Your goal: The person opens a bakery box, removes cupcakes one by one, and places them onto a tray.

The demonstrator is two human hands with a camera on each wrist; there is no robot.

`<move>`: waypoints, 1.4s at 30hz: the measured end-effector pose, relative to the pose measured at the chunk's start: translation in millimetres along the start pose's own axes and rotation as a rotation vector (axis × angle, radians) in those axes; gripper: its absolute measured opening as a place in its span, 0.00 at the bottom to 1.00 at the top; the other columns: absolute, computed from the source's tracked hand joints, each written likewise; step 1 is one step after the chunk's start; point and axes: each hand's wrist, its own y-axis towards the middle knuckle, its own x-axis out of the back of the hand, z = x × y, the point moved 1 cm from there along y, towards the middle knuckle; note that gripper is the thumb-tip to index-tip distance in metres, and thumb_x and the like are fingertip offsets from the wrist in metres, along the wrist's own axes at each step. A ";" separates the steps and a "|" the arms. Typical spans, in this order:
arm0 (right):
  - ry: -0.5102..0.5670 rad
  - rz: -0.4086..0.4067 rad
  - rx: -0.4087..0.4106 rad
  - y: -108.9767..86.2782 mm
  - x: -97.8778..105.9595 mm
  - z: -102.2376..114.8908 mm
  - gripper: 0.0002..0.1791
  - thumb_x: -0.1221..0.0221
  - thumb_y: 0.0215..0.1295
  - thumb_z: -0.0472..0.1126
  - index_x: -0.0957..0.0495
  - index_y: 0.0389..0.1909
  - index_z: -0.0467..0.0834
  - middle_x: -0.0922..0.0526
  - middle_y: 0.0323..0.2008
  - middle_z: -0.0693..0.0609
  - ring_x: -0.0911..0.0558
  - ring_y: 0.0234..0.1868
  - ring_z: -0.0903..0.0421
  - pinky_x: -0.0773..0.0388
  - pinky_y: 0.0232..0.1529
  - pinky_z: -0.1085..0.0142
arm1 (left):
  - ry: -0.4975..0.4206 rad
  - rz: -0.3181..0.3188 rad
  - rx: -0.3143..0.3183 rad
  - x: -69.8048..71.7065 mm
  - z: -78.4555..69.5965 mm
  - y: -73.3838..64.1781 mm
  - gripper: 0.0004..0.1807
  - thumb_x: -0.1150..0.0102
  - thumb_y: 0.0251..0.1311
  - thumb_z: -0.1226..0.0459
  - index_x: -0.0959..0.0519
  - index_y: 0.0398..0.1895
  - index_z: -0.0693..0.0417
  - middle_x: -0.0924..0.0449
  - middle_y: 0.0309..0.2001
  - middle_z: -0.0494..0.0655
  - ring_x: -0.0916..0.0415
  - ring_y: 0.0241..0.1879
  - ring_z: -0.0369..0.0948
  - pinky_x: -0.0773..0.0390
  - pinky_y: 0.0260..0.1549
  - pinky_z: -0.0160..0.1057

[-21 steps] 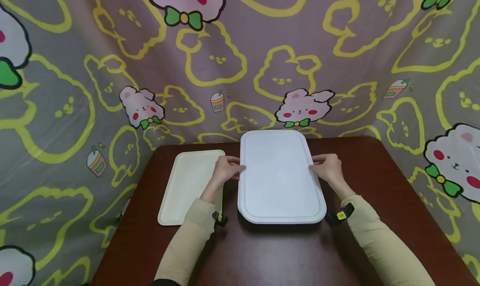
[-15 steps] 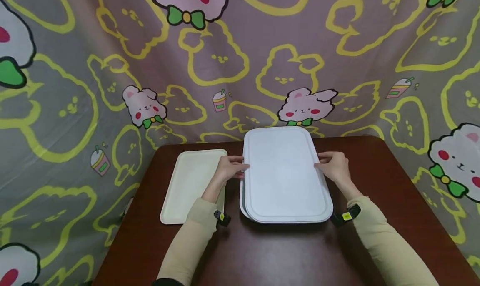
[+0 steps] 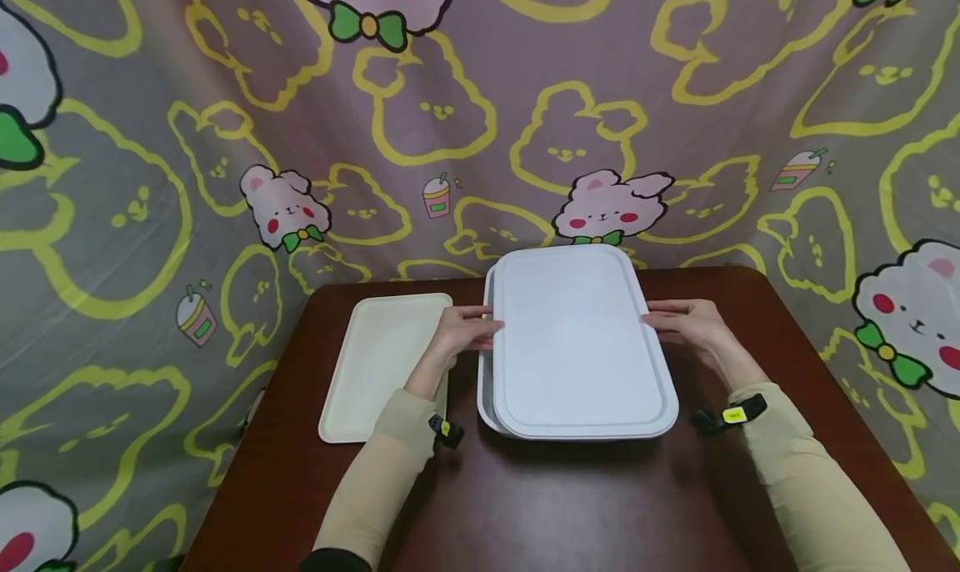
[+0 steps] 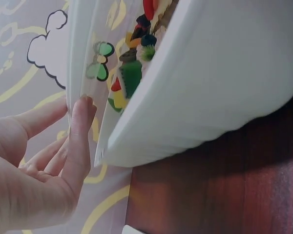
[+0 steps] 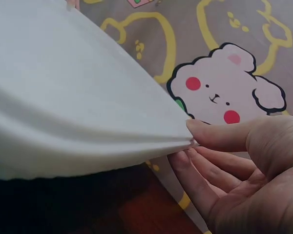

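A white rounded-rectangle lid is raised over a deep white plastic bin and shifted to the right of it. My left hand pinches the lid's left edge between thumb and fingers. At the opposite edge, my right hand holds the lid the same way, thumb on top, fingers beneath. Through the gap in the left wrist view, small colourful pieces show inside the bin, among them a green block and bits of red and yellow. Most of the bin's contents are hidden under the lid.
A shallow cream tray lies on the dark brown table, left of the bin and partly behind my left arm. Cartoon-printed cloth hangs behind the table and along both sides.
Both hands have lifted the lid and moved it to the right off the bin, baring the bin's left rim. The cream tray stays where it was.
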 end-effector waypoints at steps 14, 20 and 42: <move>-0.133 -0.081 0.027 -13.5 39.2 -2.0 0.38 0.31 0.77 0.46 0.29 0.75 0.25 0.10 0.46 0.58 0.11 0.35 0.72 0.09 0.42 0.69 | 0.093 0.011 -0.039 -47.0 -15.9 3.3 0.24 0.27 0.68 0.70 0.17 0.65 0.70 0.08 0.47 0.68 0.17 0.19 0.33 0.09 0.30 0.37; -0.230 -0.128 0.020 -19.7 62.6 -7.5 0.38 0.33 0.79 0.48 0.29 0.74 0.24 0.10 0.53 0.45 0.12 0.33 0.73 0.09 0.40 0.69 | 0.141 0.016 -0.055 -75.9 -16.7 3.6 0.23 0.28 0.69 0.70 0.17 0.66 0.69 0.08 0.48 0.67 0.20 0.17 0.32 0.10 0.28 0.36; -0.464 -0.217 -0.030 -46.3 116.6 -36.1 0.34 0.38 0.82 0.44 0.30 0.72 0.20 0.24 0.67 0.17 0.07 0.40 0.46 0.25 0.64 0.25 | 0.525 -0.032 -0.415 -163.9 8.0 27.9 0.18 0.30 0.69 0.63 0.10 0.59 0.57 0.06 0.36 0.47 0.13 0.31 0.36 0.16 0.30 0.32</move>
